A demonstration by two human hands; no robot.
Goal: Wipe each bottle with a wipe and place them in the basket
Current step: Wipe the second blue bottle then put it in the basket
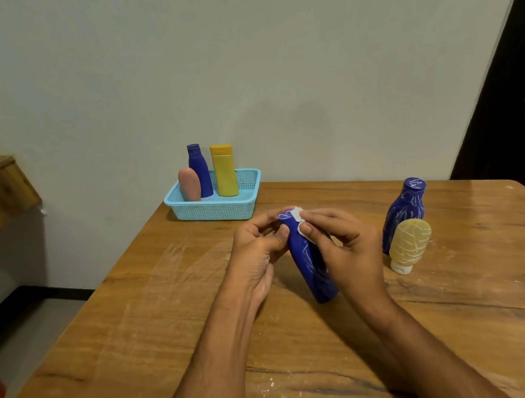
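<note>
Scuffed wooden bench [138, 329] against a plain wall. Left hand [254, 252] fingers curl round the blue bottle [312, 268] mid-bench; right hand [343, 248] pinches a wipe [298, 219] on its top. Basket [219, 209] sits far back.

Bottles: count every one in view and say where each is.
6. Pink bottle, blue bottle and yellow bottle stand in the basket; held blue bottle; scribbled blue bottle and cream bottle stand right.

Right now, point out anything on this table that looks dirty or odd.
White scribble marks cover the blue bottle and the yellow tube at right. White powdery smears streak the wooden table.
</note>
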